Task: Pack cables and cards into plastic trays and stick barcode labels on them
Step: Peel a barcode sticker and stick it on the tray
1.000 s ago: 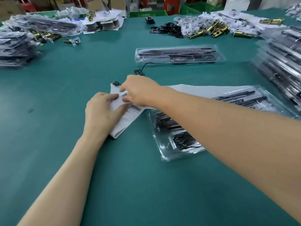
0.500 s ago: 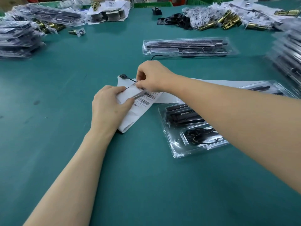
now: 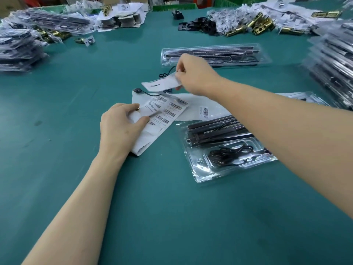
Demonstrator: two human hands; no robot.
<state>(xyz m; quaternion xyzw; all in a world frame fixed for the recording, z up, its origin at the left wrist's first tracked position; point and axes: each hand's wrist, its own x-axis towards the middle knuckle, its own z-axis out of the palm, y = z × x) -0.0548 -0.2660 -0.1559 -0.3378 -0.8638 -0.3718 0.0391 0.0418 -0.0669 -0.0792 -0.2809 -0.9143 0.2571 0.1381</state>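
The green surface is heaped along its far side, beyond the label sheet, with brass parts and packed stacks. The left hand pinches the sheet's near end (barcodes show beside the thumb). The right hand pinches one white label in the air just above the sheet. A plastic tray holding a black cable lies just right of the sheet.

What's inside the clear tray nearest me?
The near tray holds long dark bars and a coiled black cable. The right forearm covers its far end; contents there unseen.
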